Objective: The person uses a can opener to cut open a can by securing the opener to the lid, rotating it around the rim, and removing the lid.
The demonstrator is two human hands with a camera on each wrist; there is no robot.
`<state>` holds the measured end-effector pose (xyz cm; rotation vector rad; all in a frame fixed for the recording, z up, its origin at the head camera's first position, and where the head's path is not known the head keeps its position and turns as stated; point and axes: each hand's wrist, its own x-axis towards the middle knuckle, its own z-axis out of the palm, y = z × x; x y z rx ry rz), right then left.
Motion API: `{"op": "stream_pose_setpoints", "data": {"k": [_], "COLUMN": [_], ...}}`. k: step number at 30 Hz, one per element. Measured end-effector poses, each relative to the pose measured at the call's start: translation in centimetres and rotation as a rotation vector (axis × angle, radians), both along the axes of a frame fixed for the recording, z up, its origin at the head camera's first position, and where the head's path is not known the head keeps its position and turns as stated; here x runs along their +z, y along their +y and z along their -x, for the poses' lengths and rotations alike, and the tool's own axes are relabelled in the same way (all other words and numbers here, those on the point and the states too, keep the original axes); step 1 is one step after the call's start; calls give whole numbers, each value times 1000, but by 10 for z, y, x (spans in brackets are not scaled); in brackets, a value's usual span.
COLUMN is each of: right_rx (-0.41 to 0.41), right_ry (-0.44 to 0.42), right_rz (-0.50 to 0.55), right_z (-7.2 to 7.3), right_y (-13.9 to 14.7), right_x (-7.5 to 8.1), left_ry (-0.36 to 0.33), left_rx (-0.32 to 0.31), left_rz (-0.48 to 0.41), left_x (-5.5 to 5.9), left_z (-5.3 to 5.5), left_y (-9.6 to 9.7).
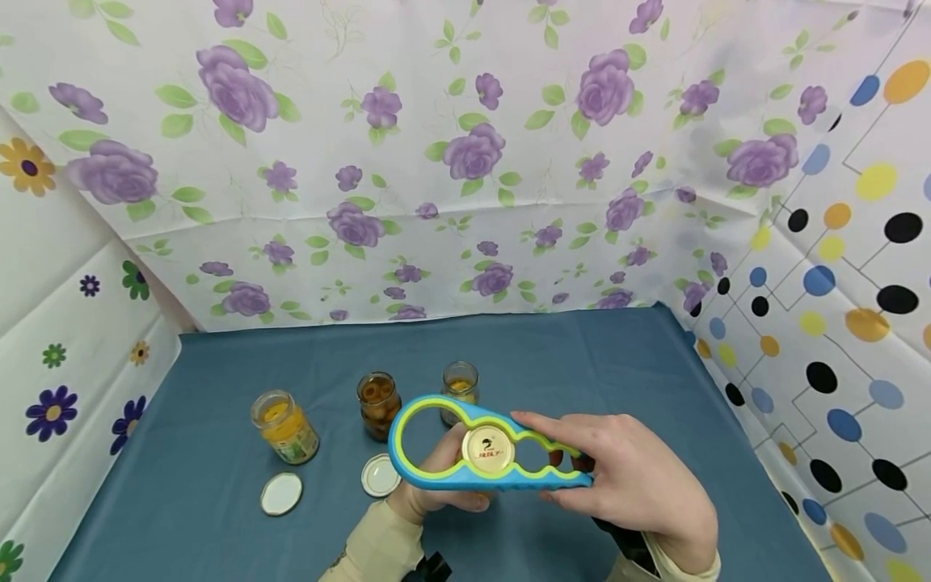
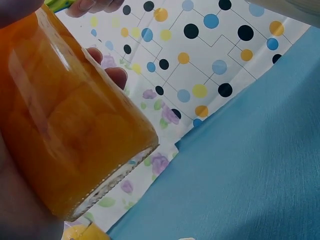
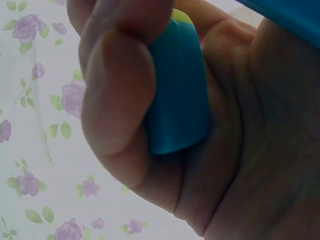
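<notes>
A blue and lime-green jar opener [image 1: 524,481] lies across the gold lid [image 1: 489,449] of a glass jar, the lid sitting in its middle opening. My right hand [image 1: 633,465] grips the opener's split handle ends; the right wrist view shows fingers curled around a blue handle [image 3: 180,90]. Beneath the opener, my left hand [image 1: 423,499] holds the jar [image 2: 75,115], which is tilted and filled with orange pieces in liquid. In the head view the opener hides most of that jar and part of the left hand.
Left on the blue cloth [image 1: 582,356] stands a lidless jar of yellow fruit [image 1: 292,436]. A lidless jar with brown contents [image 1: 380,412] and another glass jar [image 1: 461,376] stand behind the opener. Two lids, one round and white [image 1: 281,494], another pale [image 1: 381,475], lie nearby. Patterned sheets surround the table.
</notes>
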<state>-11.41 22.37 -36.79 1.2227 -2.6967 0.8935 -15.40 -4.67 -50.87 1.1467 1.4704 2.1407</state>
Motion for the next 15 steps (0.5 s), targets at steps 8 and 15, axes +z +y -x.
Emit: {"op": "stream_pose_setpoints", "data": {"k": [8, 15], "right_rx": [-22, -58], "right_ry": [2, 11], "right_rz": [21, 61], "right_z": [-2, -2], "right_y": [3, 8], "right_x": [0, 2], "left_ry": [44, 104], "left_rx": [-7, 143], "left_rz": [-14, 41], "left_x": [5, 2], "left_z": [4, 7], "left_y": [5, 9]}}
